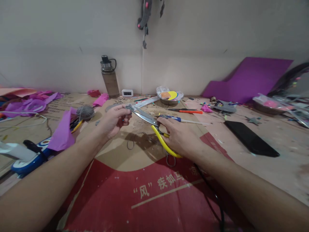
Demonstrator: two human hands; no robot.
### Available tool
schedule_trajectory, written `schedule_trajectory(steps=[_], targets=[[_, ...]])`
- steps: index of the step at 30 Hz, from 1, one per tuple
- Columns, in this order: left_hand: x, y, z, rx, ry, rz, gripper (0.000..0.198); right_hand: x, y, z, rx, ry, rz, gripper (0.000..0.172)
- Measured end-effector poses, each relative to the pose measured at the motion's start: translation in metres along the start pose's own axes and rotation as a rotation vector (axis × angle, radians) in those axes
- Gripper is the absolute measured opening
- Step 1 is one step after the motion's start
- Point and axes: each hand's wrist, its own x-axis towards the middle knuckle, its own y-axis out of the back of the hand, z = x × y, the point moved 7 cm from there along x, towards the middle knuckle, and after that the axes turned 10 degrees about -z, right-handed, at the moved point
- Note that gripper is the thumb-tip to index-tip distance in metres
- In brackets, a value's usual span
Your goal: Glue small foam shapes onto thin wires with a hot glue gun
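My left hand [117,119] pinches a small grey fuzzy piece [129,107], perhaps yarn or felt; its exact kind is hard to make out. In my right hand [177,133] is a pair of scissors [146,117] with yellow handles. The blades point left, and their tips meet the grey piece at my left fingertips. Below both hands, loops of thin grey yarn [130,144] lie on the cardboard sheet [116,190]. A ball of grey yarn [85,112] rests to the left of my left hand.
At the back stand a water bottle [110,79], a small white clock [127,93] and a bowl [169,100]. A black phone [251,138] lies at right, with purple sheet [248,80] behind. Purple paper [64,132] and a blue-and-white object [31,161] occupy the left.
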Motion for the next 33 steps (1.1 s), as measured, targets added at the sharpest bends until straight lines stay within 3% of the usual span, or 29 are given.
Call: schedule_trajectory(steps=[13,23,28,33], targets=[[0.000,-0.001,0.002,0.010,-0.001,-0.018,0.013,-0.002,0.006,-0.003,-0.049,-0.009,0.036,0.047],[0.000,0.000,0.002,-0.016,0.017,-0.016,0.016,-0.001,0.008,-0.004,0.038,-0.018,0.006,0.045],[0.002,0.000,-0.001,-0.072,0.047,-0.082,0.017,-0.002,0.009,-0.003,0.063,0.008,0.032,0.047],[0.003,0.005,-0.003,-0.048,0.052,-0.062,0.016,-0.002,0.011,-0.003,0.068,0.023,0.054,0.048]])
